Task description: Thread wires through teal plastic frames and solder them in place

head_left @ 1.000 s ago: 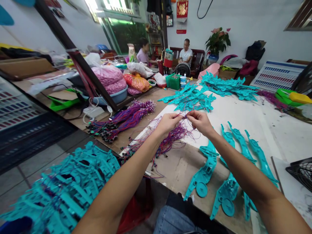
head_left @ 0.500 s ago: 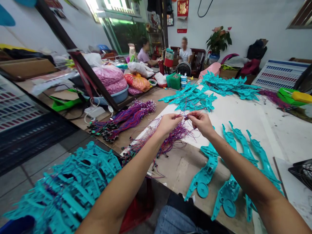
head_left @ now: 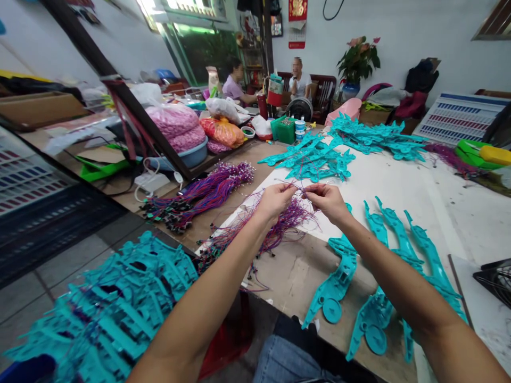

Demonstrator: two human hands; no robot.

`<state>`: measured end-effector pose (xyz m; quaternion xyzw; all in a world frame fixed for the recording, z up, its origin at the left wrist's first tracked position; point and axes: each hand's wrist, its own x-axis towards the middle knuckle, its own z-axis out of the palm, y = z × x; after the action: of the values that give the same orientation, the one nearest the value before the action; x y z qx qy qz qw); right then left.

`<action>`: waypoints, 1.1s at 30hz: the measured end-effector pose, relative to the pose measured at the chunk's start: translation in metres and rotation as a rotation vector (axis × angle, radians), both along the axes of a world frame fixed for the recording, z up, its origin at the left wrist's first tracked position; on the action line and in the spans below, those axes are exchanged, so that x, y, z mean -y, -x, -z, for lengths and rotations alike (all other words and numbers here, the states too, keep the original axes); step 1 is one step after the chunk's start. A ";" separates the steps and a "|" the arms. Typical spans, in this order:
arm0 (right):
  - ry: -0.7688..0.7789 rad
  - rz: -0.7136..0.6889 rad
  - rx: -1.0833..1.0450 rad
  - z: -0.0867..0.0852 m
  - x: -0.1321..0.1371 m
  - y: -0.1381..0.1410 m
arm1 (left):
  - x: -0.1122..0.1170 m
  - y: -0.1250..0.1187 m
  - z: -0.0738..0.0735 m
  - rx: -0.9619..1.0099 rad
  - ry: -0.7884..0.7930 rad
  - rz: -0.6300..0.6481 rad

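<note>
Both my hands are raised over the table, fingertips nearly meeting. My left hand (head_left: 278,201) pinches thin red and blue wires (head_left: 299,190), and my right hand (head_left: 326,201) pinches the same wires a little to the right. How the strands cross between the fingers is too fine to make out. Below them a loose tangle of purple-red wires (head_left: 287,219) with small dark connectors spreads over the table, partly hidden by my left forearm. Right of the tangle, several turquoise plastic parts (head_left: 333,282) lie in a row, partly behind my right forearm.
Bundled wires (head_left: 211,189) lie to the left. Turquoise parts form a pile (head_left: 307,157) beyond my hands and a heap (head_left: 115,303) at lower left. A slanted dark post (head_left: 115,90) rises at left. Two people (head_left: 300,85) sit at the back, near a fan (head_left: 299,108).
My hands stay close together on the wires, with only slight finger shifts. The view has moved slightly. The seated person in white now has a hand near the face.
</note>
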<state>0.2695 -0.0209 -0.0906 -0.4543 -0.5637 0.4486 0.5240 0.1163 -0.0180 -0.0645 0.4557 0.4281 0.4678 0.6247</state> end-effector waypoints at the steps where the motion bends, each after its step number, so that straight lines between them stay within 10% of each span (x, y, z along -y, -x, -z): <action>1: -0.026 0.022 0.044 0.002 -0.001 -0.001 | -0.001 0.002 0.001 0.012 0.005 -0.013; 9: -0.127 0.179 0.760 0.016 -0.021 -0.014 | -0.008 0.010 0.002 0.063 -0.011 0.037; 24: -0.035 -0.117 0.014 0.005 -0.017 0.006 | -0.012 0.015 0.004 0.045 0.043 0.098; 29: -0.263 0.069 0.437 0.013 -0.020 -0.005 | -0.012 0.021 0.000 0.093 0.095 0.190; 33: -0.155 0.250 0.841 0.016 -0.027 -0.002 | -0.011 0.019 -0.009 0.051 0.043 0.132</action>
<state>0.2713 0.0062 -0.1068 -0.6215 -0.7004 0.1144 0.3318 0.0978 -0.0072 -0.0559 0.4574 0.3909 0.4279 0.6744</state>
